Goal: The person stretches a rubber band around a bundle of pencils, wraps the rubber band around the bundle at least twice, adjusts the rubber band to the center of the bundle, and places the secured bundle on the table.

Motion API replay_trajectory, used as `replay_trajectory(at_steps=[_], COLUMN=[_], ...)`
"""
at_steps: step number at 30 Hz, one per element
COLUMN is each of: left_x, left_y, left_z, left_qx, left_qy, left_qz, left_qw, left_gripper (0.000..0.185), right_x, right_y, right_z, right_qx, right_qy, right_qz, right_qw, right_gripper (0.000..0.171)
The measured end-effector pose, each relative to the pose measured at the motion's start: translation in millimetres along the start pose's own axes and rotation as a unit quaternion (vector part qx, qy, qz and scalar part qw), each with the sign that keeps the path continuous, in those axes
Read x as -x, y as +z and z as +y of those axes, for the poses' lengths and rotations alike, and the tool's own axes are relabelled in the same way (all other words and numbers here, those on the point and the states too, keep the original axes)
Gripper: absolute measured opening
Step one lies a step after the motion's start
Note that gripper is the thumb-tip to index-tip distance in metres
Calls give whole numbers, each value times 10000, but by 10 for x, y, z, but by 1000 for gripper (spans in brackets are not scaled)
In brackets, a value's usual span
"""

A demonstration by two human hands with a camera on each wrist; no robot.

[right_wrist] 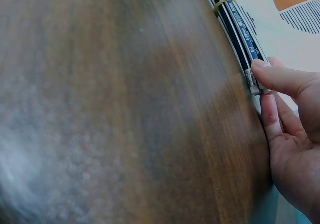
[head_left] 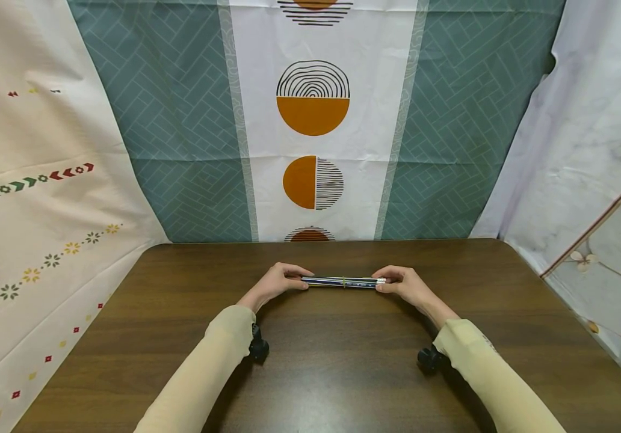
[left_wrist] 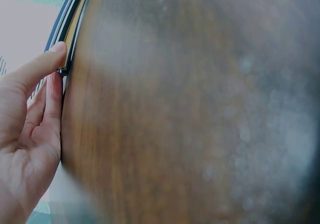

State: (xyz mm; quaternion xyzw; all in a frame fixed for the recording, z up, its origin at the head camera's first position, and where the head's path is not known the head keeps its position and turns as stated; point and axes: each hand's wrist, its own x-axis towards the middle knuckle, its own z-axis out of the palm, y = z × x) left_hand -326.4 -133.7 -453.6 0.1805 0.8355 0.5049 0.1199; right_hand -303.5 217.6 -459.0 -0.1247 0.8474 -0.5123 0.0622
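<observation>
A bundle of pencils (head_left: pixel 356 282), dark blue with pale stripes, lies crosswise between both hands toward the back of the table. A yellowish rubber band (right_wrist: pixel 225 2) circles its middle. My left hand (head_left: pixel 280 281) pinches the left end between thumb and fingers; in the left wrist view its thumb lies over the pencils (left_wrist: pixel 75 21). At the other end, my right hand (head_left: pixel 405 285) pinches the pencils close to their metal ferrules (right_wrist: pixel 251 81) and eraser tips. Parts of the fingers are hidden behind the bundle.
The brown wooden table (head_left: pixel 337 361) extends below and around the hands. Behind it hangs a green and white patterned cloth (head_left: pixel 191 132). Light patterned cloths flank the left and right sides. A black wrist device (head_left: pixel 259 346) sits under each sleeve.
</observation>
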Motion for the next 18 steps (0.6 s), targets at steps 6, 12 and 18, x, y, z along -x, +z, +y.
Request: replay_trajectory(at_steps=[6, 12, 18], left_x=[8, 1, -12], left_y=[-3, 15, 46], left_z=[7, 21, 16], left_qx=[-42, -495, -848], left_qy=[-43, -3, 227], left_qz=[-2, -90, -142], left_qw=[10000, 9987, 9960], left_gripper=[30, 46, 58], right_x=[7, 32, 43], right_y=[7, 15, 25], right_z=[-3, -11, -2], right_qx=[30, 330, 415], right_qy=[-85, -326, -463], right_qz=[-38, -217, -319], right_qw=[10000, 9987, 9976], right_gripper=[36, 65, 76])
